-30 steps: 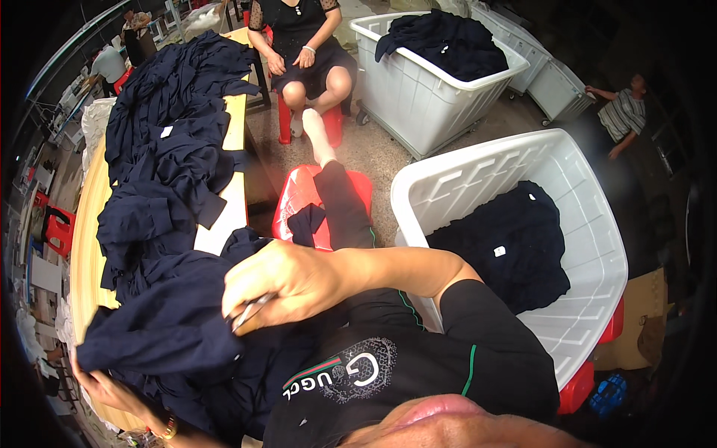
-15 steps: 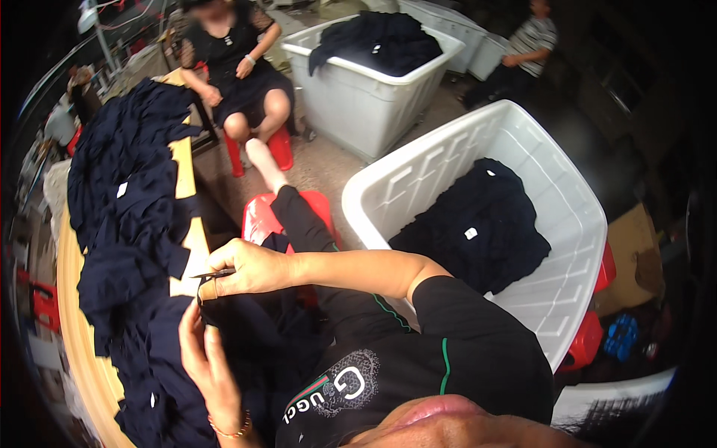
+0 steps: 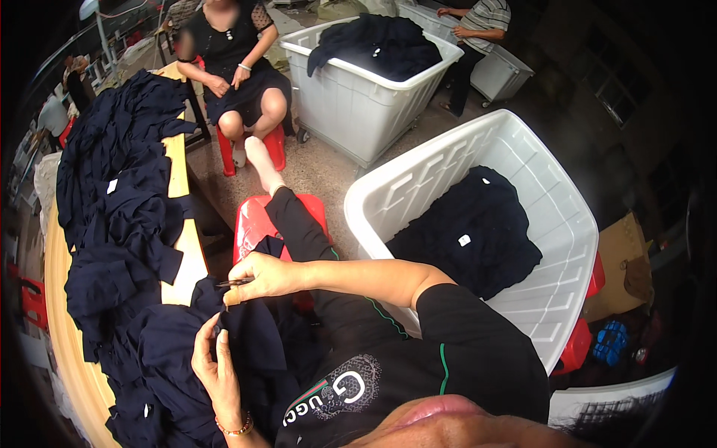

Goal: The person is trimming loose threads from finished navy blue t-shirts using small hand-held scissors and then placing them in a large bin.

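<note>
My right hand [image 3: 267,276] is closed around small dark thread snips [image 3: 233,283], whose blades point left. Just below it, my left hand [image 3: 215,362] pinches the edge of a dark navy garment [image 3: 254,332] between thumb and fingers. That cloth hangs over my lap and runs into the dark folds beside it. The fingertips of both hands are close together at the garment's edge. Along the left, a long heap of navy garments [image 3: 119,224] with small white labels covers much of a pale wooden table [image 3: 185,257].
A white plastic bin [image 3: 556,175] with navy garments inside stands at my right. Farther off is a wheeled white bin [image 3: 343,104] heaped with more. My leg stretches across a red stool [image 3: 250,220]. One person [image 3: 231,67] sits opposite; another [image 3: 478,30] stands at the back right.
Both hands have moved slightly right, and more of the garment's edge shows near the snips. The seated person's hands have come together at the lap. The person at the back right has shifted left.
</note>
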Demonstrator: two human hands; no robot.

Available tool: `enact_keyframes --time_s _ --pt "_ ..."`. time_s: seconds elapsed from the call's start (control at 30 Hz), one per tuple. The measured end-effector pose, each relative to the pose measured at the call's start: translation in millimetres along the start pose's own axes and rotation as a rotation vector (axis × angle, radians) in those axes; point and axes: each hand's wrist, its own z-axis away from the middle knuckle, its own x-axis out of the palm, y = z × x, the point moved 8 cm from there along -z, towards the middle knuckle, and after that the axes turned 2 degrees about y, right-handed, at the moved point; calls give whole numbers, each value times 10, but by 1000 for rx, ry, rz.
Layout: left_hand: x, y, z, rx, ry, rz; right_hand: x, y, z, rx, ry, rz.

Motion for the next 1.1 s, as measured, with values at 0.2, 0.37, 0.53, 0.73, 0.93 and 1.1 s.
enact_keyframes --time_s 0.2,0.37,0.53,0.73,0.93,1.1 --pt "-20 306 23 288 -57 -362 41 -7 9 89 -22 74" --pt "-148 372 58 395 18 -491 128 -206 95 117 -76 -83" --pt "-259 492 154 517 38 -503 157 -304 147 33 -76 -227" --pt "-273 479 131 413 -66 -365 13 -178 166 29 -38 -185" --pt "-339 -211 46 -156 0 149 -70 -44 61 -22 133 55" --pt "-315 -470 -2 -284 0 605 -90 -229 19 -129 240 128"
